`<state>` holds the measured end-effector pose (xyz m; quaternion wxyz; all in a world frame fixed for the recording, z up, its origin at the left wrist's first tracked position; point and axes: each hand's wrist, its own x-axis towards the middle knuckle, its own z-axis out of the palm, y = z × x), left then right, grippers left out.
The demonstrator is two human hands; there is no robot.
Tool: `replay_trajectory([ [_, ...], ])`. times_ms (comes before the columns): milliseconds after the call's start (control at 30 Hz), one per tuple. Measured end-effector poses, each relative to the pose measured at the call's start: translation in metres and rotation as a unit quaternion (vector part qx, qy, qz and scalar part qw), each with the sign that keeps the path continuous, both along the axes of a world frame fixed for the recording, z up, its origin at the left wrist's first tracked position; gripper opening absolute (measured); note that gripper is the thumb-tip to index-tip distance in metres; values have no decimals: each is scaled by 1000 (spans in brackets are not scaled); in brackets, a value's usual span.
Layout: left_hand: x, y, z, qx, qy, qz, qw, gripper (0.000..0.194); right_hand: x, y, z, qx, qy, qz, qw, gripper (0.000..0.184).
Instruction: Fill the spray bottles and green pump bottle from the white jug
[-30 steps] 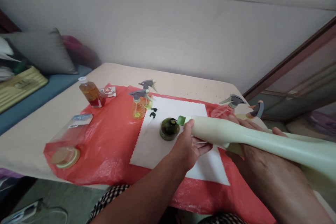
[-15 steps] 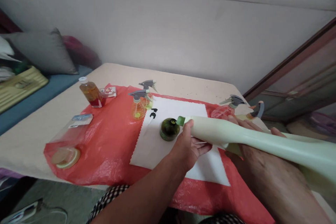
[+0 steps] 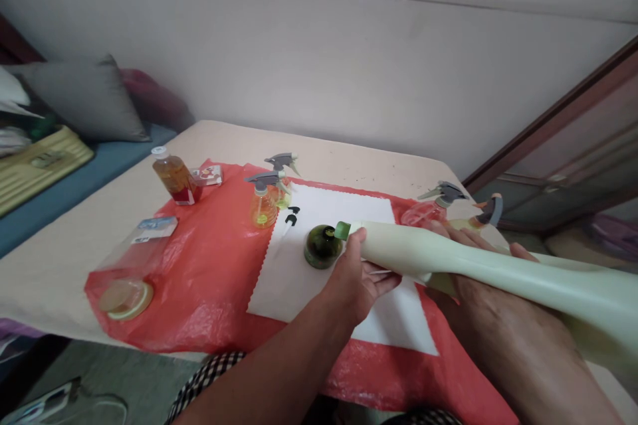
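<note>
A large pale green jug lies tilted nearly sideways, its neck towards the left. My left hand grips that neck from below, thumb near the green spout. Further back, my right hand supports the body of the jug, fingers on its far side and partly hidden. The spout's tip is right at the opening of a dark green bottle, which stands on a white scalloped sheet. Whether liquid is flowing cannot be made out. A black pump top with a clear tube lies beside the bottle.
Red plastic covers much of the table. Two spray bottles stand behind the sheet; another pink spray bottle is at right. An amber bottle and a round lidded container are on the left.
The jug, both hands and the dark green bottle hold nearly the same positions. Only a slight shift of the whole view is visible.
</note>
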<state>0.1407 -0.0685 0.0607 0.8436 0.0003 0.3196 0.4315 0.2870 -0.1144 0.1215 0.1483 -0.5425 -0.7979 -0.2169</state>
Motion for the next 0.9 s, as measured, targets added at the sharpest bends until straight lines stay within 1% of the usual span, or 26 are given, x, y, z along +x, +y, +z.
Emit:
replay_trajectory([
  [100,0,0,1,-2,3,3,1000,62,1,-1,-1,0,-51,-6,999,61],
  [200,0,1,2,-7,7,4,1000,62,4,0,-3,0,-80,-4,997,60],
  [367,0,1,3,-8,14,4,1000,61,10,3,-7,-8,-78,5,997,60],
  [500,0,0,4,-9,18,1,1000,61,11,3,-8,-23,-73,0,997,60],
  [733,0,1,2,-14,15,5,1000,62,11,4,-9,9,-86,7,996,62],
  [900,1,0,3,-5,11,5,1000,62,12,3,-10,6,-97,7,995,61],
])
